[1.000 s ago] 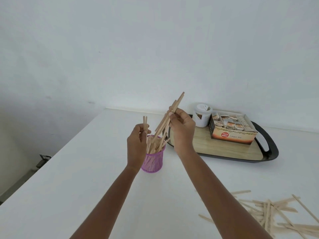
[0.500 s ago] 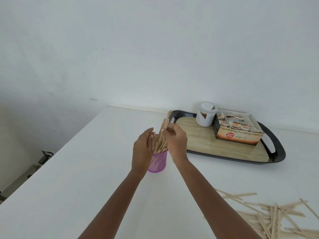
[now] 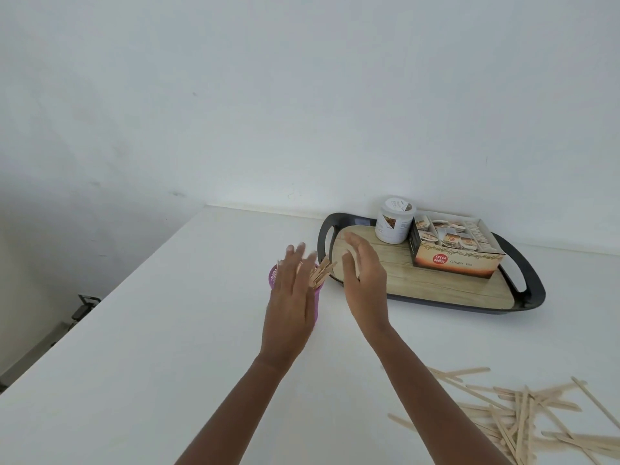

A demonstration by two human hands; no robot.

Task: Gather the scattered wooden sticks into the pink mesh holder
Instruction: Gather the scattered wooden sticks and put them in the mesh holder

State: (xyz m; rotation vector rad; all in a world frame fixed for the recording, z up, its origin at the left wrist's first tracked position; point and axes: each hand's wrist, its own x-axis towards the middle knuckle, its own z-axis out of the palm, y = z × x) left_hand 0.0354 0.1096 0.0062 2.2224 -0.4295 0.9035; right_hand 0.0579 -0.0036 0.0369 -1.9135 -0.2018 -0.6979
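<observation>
White desk carried a black tray at the back and scattered wooden sticks near right. Pink mesh holder, part filled, stood behind the left hand; the right hand hovered beside it, both spread and empty. The next bundle wanted squaring and an upright entry.

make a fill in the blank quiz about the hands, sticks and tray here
The left hand and right hand are both ____, holding nothing.
The pink mesh holder is partly hidden behind the ____ hand.
The loose sticks lie on the table to the person's ____.
The tray carries a tea box and a ____ tub.
Missing: open; left; right; white
</observation>
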